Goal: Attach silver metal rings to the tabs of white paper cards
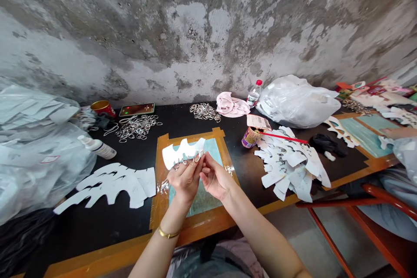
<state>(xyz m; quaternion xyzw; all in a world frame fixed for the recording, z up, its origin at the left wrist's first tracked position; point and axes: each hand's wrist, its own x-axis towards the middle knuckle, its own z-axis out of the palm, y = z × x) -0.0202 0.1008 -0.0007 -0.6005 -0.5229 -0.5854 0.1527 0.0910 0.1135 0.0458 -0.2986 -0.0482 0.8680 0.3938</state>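
Note:
In front of me my left hand [184, 179] grips a white scalloped cut-out piece [180, 151] along its lower edge. Several metal rings [196, 157] hang on that edge. My right hand [215, 174] is closed at the piece's right end, its thumb and fingertips meeting the left hand's fingers; what it pinches there is too small to make out. Both hands are above a pale blue mat [208, 200] framed with brown tape [159, 200]. Flat white scalloped pieces [125, 182] lie fanned out on the left.
Loose metal rings form piles [137, 128] near a phone [137, 109] and by a pink cloth [232, 105]. A white bottle [97, 147] lies left. On the right are a can [250, 137] with a red stick, stacked pieces [289, 160], a plastic bag [296, 100] and a co-worker's hand [399, 132].

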